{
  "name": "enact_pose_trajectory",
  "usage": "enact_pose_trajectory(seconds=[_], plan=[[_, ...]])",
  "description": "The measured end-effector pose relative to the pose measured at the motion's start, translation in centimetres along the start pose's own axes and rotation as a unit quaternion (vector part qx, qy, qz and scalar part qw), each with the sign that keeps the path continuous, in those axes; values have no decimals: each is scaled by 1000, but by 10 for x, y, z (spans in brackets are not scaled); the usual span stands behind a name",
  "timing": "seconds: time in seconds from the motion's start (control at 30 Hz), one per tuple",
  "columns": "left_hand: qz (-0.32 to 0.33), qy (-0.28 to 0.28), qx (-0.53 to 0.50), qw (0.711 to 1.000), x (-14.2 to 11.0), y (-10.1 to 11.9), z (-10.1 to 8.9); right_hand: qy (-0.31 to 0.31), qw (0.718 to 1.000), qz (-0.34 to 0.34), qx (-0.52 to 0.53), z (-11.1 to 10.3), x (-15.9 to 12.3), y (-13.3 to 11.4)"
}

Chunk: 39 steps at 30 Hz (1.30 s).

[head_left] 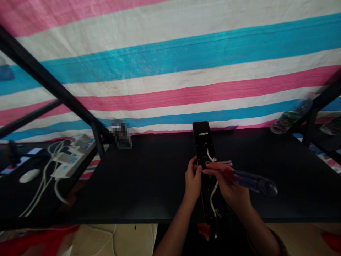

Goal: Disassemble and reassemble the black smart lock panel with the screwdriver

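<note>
A long, narrow black panel [201,142] lies on the dark table, its near end reaching the front edge. White wires [212,199] and small fittings sit on its upper face. My left hand [193,183] grips the panel's left edge, thumb on top near the middle. In my right hand [234,188] is a screwdriver [255,183] with a clear, red-marked handle, held almost level and pointing left. Its tip is close to my left thumb; whether it touches a screw cannot be made out. Pinkish wire ends [225,162] stick out past my right fingers.
At the left, a white power strip [70,163] with tangled cables and a white mouse [30,175] lie on another surface. A blurred-out object [121,134] stands at the back left. A plastic bottle [291,115] leans by the right frame. Striped sheeting [170,64] hangs behind.
</note>
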State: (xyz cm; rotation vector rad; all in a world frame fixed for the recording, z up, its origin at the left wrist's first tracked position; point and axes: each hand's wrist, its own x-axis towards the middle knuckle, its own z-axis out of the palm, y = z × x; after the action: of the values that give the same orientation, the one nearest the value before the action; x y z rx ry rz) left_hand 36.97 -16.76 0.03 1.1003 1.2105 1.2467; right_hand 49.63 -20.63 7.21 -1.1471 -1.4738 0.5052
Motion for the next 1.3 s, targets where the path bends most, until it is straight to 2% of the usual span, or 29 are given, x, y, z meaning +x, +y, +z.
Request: enact_pose_trajectory(seconds=[0.1,0.17,0.37,0.43,0.57,0.63,0.8,0.87,1.0,1.1,1.2,1.3], plan=[[-17,-12,-15,1000,6,0,2,55,998,37,-7,4,-1,-2],[-18,-16,-13,1000,8,2,2,66,996,52,7,5,-1,-2],[-5,-14,-12,1000,4,5,2,-15,1000,-11,-6,-1,0,-1],[-4,-14,-12,1000,4,4,3,-6,1000,-16,-12,0,2,-1],[-3,-10,-10,1000,3,5,3,53,997,56,23,7,6,-6],[-1,-5,-8,1000,4,6,3,48,995,77,51,8,6,-7],[2,-6,-9,1000,5,4,2,-39,999,10,31,2,-2,0],[0,-6,-8,1000,5,1,2,-28,999,1,20,2,-4,3],[3,-7,-7,1000,5,0,2,35,999,19,24,5,0,0],[10,-10,-6,1000,5,1,1,0,999,18,27,2,1,-2],[12,-9,-5,1000,5,1,1,-45,999,-17,14,-1,1,0],[9,-11,-4,1000,5,1,1,10,1000,-13,16,0,2,1]])
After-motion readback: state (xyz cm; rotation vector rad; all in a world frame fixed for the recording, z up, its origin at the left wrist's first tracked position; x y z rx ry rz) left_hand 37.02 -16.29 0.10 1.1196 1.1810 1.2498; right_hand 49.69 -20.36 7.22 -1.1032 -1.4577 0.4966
